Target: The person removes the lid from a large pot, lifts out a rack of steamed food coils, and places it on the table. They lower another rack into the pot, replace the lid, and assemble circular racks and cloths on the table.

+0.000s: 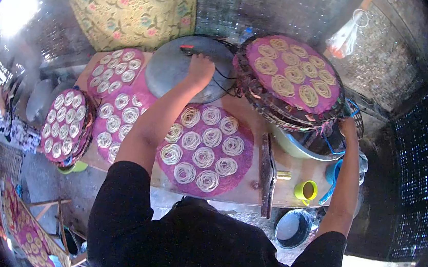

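Note:
My left hand (201, 68) is over the wide grey metal lid (165, 75) at the back of the table, its fingers bent at a black handle with a red part (186, 48). At the right, my right hand (347, 127) grips the edge of a round woven tray (287, 121) on a stack; its fingertips are partly hidden by the rim. Purple cloth and pale noodle nests (295, 74) cover the top tray. The stack sits over a large pale basin (300, 148). In front of me lies a round purple cloth (243, 172) with several noodle nests.
More nests lie on purple cloths (102, 123) to the left, beside another tray stack (63, 124). Near the front right edge are a wooden bar (266, 174), a yellow cup (305, 191) and a blue dipper (328, 193). A dark bucket (293, 228) stands below. Another person (13, 127) is far left.

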`<state>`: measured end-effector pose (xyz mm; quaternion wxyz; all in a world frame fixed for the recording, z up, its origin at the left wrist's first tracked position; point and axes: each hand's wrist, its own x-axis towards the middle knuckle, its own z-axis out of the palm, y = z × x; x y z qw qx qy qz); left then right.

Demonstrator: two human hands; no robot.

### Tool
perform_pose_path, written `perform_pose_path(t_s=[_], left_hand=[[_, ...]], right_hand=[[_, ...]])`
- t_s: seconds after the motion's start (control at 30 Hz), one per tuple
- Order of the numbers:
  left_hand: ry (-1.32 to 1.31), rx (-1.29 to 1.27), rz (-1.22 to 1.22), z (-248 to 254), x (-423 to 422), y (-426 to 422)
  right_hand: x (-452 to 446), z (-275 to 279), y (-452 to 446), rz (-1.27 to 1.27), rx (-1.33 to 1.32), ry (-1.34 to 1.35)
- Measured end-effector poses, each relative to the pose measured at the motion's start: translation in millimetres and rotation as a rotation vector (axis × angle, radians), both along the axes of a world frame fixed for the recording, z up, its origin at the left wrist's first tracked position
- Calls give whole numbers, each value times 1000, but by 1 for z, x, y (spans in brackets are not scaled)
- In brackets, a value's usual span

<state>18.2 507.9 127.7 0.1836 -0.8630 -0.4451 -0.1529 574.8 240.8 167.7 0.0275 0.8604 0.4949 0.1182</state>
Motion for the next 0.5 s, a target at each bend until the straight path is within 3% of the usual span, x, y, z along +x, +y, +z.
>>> perform_pose_path(t_s=[0.1,0.17,0.27,0.37,0.47,0.5], left_hand=[[38,79,-37,9,-6,-18],[5,113,-102,16,-16,-34],[-48,148,-40,1,-21,-58],[-298,27,-39,2,-37,-111],[-533,-77,-92,-3,-71,-193],[-559,-102,-94,-14,-83,-216]], right_hand=[[-72,43,-16,-23,82,88],[-16,15,-14,128,12,-3],[-74,62,-42,180,190,66],[-39,55,-64,212,474,277],[-107,97,-109,211,620,500],[-117,103,-123,198,613,361]])
